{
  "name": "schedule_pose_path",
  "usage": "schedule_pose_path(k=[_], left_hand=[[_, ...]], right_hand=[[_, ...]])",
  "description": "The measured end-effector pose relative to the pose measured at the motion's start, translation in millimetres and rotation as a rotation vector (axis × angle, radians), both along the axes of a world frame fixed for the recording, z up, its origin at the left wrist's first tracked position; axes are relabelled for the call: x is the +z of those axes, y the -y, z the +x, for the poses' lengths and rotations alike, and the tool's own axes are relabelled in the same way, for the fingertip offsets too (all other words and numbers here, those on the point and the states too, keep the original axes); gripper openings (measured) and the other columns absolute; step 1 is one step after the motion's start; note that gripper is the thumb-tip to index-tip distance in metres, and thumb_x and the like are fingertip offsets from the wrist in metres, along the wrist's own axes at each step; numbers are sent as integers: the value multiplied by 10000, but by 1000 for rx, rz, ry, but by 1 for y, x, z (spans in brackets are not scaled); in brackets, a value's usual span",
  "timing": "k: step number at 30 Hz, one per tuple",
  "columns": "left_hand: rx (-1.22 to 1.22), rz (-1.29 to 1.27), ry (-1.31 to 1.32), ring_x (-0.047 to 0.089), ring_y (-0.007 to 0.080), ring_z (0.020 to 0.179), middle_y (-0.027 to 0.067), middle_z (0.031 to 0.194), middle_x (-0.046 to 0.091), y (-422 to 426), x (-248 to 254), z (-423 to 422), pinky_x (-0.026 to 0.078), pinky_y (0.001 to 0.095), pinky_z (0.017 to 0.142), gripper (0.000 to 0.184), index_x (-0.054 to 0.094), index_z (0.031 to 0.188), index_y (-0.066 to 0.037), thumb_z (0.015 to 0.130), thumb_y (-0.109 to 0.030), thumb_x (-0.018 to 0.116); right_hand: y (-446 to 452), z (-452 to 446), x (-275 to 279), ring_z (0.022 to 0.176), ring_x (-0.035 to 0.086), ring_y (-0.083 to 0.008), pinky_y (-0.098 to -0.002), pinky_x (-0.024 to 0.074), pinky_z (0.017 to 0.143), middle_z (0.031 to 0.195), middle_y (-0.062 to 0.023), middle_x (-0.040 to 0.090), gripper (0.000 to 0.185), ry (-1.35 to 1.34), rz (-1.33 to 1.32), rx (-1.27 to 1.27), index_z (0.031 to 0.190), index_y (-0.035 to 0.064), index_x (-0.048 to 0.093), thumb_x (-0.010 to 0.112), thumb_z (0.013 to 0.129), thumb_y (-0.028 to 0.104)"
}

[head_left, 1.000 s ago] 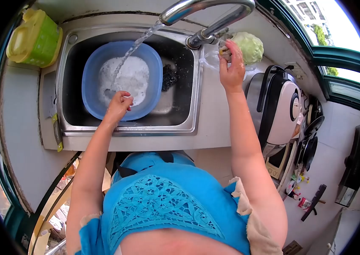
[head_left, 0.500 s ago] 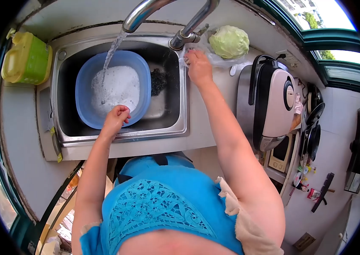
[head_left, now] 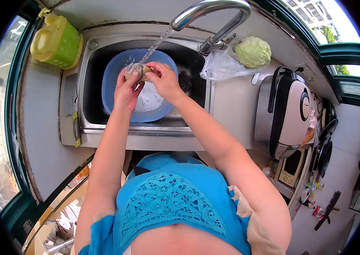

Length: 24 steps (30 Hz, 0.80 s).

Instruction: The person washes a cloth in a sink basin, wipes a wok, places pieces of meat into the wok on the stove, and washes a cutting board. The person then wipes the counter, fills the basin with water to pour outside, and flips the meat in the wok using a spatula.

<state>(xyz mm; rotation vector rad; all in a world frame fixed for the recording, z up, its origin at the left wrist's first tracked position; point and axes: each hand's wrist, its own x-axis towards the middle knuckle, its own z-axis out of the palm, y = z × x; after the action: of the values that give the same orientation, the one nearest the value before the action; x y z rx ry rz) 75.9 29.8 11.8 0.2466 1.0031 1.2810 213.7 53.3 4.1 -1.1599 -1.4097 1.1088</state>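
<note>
Over the blue basin (head_left: 108, 89), my left hand (head_left: 127, 91) and my right hand (head_left: 164, 80) are closed together around a small grey and yellowish-brown lump (head_left: 138, 72). Its kind is hard to make out, and the fingers cover part of it. The left hand grips its left side, while the right fingers pinch its right end. Running water (head_left: 156, 46) from the faucet (head_left: 211, 6) falls onto the lump and splashes. Below the hands, foamy water (head_left: 149, 100) fills the bottom of the basin, which stands in the metal sink (head_left: 194, 100).
Right of the sink are a clear plastic bag (head_left: 219, 66), a pale green cabbage (head_left: 253, 52) and a rice cooker (head_left: 284, 112). A yellow-green jug (head_left: 57, 40) stands at the back left. A knife (head_left: 76, 123) lies along the counter's left side.
My right hand has left the plastic bag and moved left over the basin. Both hands now hold the lump under the running water. The view has shifted slightly.
</note>
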Motion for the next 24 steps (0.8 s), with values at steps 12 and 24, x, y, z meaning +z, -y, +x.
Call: schedule_pose_path(k=[12,24], left_hand=[[-417,331,-868,519,107,914,21,1048,559,7,-25,-33,407,279,842,508,483,1183,-58,878,-459,551],[-244,89,-726,516,101,905,25,984,615,-22,20,-48,372,234,858,446,600,1053,-28,886,-438,550]], right_hand=[[-33,-41,63,664,549,-139,-288,447,578,764,-50,604,285,134,-422,234,875,28,627,630,823,309],[32,53,-74,724,638,-276,-368,494,695,787,-161,652,316,663,-734,-92,847,-6,641,594,774,297]])
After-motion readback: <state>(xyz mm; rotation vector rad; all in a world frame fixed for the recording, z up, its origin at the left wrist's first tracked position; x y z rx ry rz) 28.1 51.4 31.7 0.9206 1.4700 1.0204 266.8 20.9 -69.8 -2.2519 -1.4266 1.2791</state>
